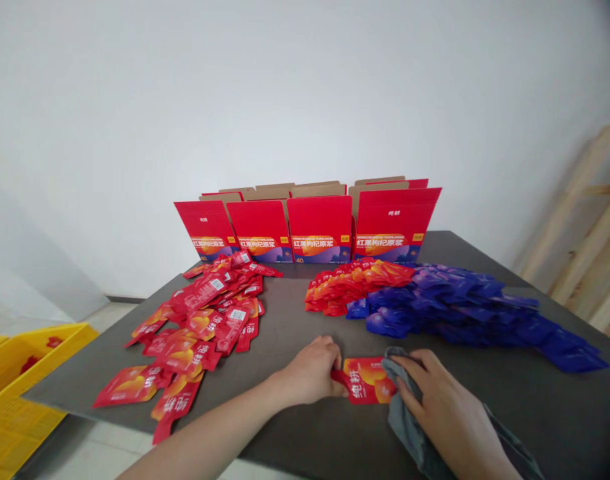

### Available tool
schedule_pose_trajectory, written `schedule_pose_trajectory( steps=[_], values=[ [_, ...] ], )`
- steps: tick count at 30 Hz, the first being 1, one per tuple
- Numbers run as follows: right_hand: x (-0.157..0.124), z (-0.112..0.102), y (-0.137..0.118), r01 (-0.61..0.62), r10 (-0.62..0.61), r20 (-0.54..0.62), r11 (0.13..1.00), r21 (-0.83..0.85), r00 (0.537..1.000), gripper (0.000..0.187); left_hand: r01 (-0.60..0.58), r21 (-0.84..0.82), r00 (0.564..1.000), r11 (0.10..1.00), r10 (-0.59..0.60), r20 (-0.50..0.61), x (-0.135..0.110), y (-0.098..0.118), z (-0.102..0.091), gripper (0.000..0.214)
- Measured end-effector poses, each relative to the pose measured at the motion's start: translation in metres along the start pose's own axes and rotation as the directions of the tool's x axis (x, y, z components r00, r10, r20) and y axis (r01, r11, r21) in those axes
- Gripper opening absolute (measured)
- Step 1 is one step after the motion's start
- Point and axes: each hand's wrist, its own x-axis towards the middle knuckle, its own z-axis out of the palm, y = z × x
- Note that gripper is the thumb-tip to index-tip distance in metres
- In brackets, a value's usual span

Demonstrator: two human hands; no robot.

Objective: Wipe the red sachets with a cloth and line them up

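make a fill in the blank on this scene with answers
The left hand holds a flat red-and-orange pouch; the ____ hand holds a soft grey-blue cloth.
The glossy pouches heaped farthest right are ____.
The front row of red cardboard boxes numbers ____.
Missing words: right; blue; four

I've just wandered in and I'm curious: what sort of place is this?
Probably a packing room: open red boxes stand on a dark table, with red pouches and blue pouches piled in front of them.
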Motion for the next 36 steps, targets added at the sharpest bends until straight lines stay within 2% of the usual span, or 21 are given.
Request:
schedule_pose_trajectory(
  steps=[3, 6, 8, 12, 14, 16, 18, 20, 24, 26, 28, 30, 34, 36],
  values=[
    [0.004, 0.008, -0.028, 0.124, -0.122, 0.041, 0.991, -0.049, 0.992, 0.033, -0.043, 0.027, 0.998, 0.999, 0.042, 0.035, 0.012, 0.006, 0.000, 0.040],
    [0.002, 0.014, -0.033, 0.111, -0.109, 0.030, 0.989, -0.101, 0.994, 0.031, -0.025, 0.031, 0.995, 0.999, 0.022, 0.101, 0.020, 0.010, -0.005, 0.035],
    [-0.002, 0.015, -0.023, 0.049, -0.048, 0.010, 0.991, -0.121, 0.999, 0.030, 0.007, -0.007, 0.990, 1.000, -0.006, 0.138, 0.022, 0.010, -0.009, 0.030],
    [-0.011, 0.006, 0.014, -0.088, 0.090, 0.004, 0.980, -0.179, 0.996, 0.031, 0.043, -0.167, 0.985, 0.985, -0.013, 0.174, 0.026, 0.003, -0.009, 0.027],
    [-0.012, -0.001, 0.029, -0.129, 0.136, 0.019, 0.969, -0.211, 0.990, 0.031, 0.114, -0.303, 0.971, 0.946, -0.041, 0.234, 0.029, -0.001, -0.006, 0.023],
    [-0.011, -0.009, 0.034, -0.148, 0.158, 0.028, 0.965, -0.216, 0.987, 0.031, 0.177, -0.448, 0.948, 0.876, -0.029, 0.317, 0.031, -0.004, -0.001, 0.018],
    [-0.007, -0.014, 0.024, -0.153, 0.160, 0.018, 0.969, -0.195, 0.987, 0.031, 0.211, -0.583, 0.927, 0.784, 0.028, 0.373, 0.033, -0.005, 0.006, 0.018],
    [-0.002, -0.013, 0.001, -0.119, 0.125, 0.025, 0.981, -0.150, 0.992, 0.029, 0.216, -0.698, 0.919, 0.682, 0.100, 0.382, 0.036, -0.006, 0.014, 0.024],
    [0.005, 0.005, -0.050, 0.017, -0.011, 0.108, 0.998, -0.056, 0.994, 0.027, 0.227, -0.829, 0.909, 0.511, 0.193, 0.368, 0.040, -0.010, 0.028, 0.029],
    [0.005, 0.014, -0.060, 0.021, -0.014, 0.135, 0.999, -0.050, 0.991, 0.026, 0.240, -0.847, 0.902, 0.474, 0.213, 0.375, 0.040, -0.013, 0.032, 0.027],
    [0.002, 0.018, -0.053, -0.010, 0.021, 0.150, 0.997, -0.072, 0.988, 0.024, 0.241, -0.848, 0.901, 0.471, 0.216, 0.376, 0.040, -0.014, 0.033, 0.025],
    [-0.004, 0.015, -0.033, -0.060, 0.078, 0.153, 0.991, -0.120, 0.985, 0.023, 0.244, -0.841, 0.898, 0.482, 0.215, 0.384, 0.039, -0.014, 0.033, 0.023],
    [-0.013, -0.001, 0.019, -0.143, 0.175, 0.132, 0.965, -0.218, 0.976, 0.020, 0.250, -0.833, 0.893, 0.493, 0.215, 0.396, 0.039, -0.012, 0.033, 0.019],
    [-0.009, -0.010, 0.032, -0.165, 0.191, 0.085, 0.955, -0.248, 0.978, 0.020, 0.240, -0.836, 0.899, 0.493, 0.212, 0.383, 0.040, -0.012, 0.034, 0.019]
  ],
)
